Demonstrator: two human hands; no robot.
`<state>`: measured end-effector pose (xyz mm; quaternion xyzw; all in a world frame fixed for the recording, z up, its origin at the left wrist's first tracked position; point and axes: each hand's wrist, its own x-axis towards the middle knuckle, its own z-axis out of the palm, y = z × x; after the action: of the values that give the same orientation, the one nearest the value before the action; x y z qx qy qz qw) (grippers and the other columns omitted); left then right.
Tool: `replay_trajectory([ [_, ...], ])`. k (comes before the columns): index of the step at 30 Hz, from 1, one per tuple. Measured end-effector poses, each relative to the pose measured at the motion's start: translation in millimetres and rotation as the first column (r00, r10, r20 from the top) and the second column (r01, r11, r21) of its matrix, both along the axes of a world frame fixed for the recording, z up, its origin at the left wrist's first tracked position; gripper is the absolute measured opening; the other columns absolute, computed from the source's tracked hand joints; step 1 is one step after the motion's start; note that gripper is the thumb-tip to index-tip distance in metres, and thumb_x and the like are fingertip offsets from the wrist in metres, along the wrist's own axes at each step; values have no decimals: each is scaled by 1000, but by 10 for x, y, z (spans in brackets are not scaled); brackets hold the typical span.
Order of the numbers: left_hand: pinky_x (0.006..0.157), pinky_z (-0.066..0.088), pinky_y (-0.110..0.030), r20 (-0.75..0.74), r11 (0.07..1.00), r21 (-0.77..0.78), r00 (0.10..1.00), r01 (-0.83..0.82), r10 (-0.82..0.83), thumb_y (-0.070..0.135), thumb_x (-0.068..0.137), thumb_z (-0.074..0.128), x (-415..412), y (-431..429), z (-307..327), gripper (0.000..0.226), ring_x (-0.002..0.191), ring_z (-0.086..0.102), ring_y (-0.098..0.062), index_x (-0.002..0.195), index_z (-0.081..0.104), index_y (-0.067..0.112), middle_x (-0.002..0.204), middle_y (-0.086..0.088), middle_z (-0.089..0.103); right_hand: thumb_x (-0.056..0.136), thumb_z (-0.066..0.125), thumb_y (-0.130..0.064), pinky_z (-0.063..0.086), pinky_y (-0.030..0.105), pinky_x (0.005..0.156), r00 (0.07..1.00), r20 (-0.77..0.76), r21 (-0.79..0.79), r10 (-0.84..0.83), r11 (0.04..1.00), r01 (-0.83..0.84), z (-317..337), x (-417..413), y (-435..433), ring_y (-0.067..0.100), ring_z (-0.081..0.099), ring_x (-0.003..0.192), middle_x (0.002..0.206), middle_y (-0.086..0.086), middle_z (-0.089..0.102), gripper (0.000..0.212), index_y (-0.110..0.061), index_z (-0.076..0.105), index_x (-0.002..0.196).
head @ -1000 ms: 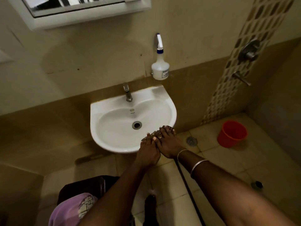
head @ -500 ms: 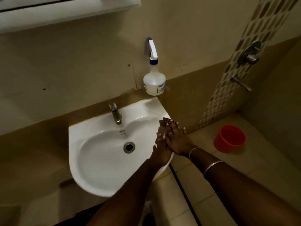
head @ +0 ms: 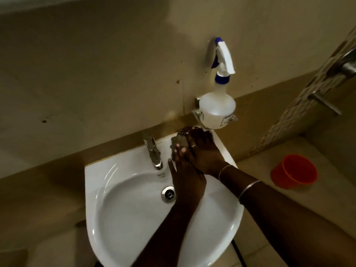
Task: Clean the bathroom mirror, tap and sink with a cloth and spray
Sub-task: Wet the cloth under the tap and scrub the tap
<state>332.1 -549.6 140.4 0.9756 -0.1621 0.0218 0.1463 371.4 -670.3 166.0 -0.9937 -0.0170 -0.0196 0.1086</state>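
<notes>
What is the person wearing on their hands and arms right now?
No gloves or sleeves show. The right hand wears a ring, with a thin gold bangle at its wrist and a silver bangle further up the forearm. Nothing worn is clear on the left hand.

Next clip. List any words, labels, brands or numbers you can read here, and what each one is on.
Spray bottle, white label low on its side: dark print, too blurred to read.
Sink, small mark on the basin wall below the tap: too small to read.
No other text visible; nothing here is legible.
</notes>
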Motion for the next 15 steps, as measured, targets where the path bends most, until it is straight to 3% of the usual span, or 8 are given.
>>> replay_trajectory([
  [2,129,-6,-48,32,1000,13,999,-13,12,32,97,49,65,215,4,79,158,9,-37,162,16,2,169,-22,15,106,22,-53,3,59,127,999,-29,20,47,999,-46,5,107,234,40,7,158,169,17,18,68,-16,22,163],
  [6,125,26,-52,70,1000,-12,998,6,-5,37,95,60,-101,511,36,77,152,30,-38,159,30,6,161,-22,36,109,21,-49,0,53,128,974,-30,64,224,973,-222,59,68,426,33,3,159,171,7,14,60,-27,12,164],
  [8,125,25,-53,49,1000,-14,999,1,0,39,100,51,-114,484,56,72,153,27,-40,158,29,3,162,-25,33,109,16,-50,-1,55,128,966,-42,-8,255,967,-255,43,48,322,30,-1,159,172,5,10,61,-26,8,164],
  [12,126,22,-54,74,999,5,996,39,-39,29,100,39,95,291,54,65,152,25,-46,154,31,-8,161,-32,29,106,4,-54,0,57,127,1000,-17,-59,17,998,-18,-59,12,201,30,-4,159,173,8,8,67,-22,10,165],
  [15,123,26,-49,135,998,-20,989,61,-57,28,96,58,97,411,44,69,146,40,-43,155,36,-3,156,-28,41,106,10,-55,-4,56,127,999,-16,4,31,1000,-31,-30,46,364,33,-1,159,172,6,13,64,-26,14,164],
])
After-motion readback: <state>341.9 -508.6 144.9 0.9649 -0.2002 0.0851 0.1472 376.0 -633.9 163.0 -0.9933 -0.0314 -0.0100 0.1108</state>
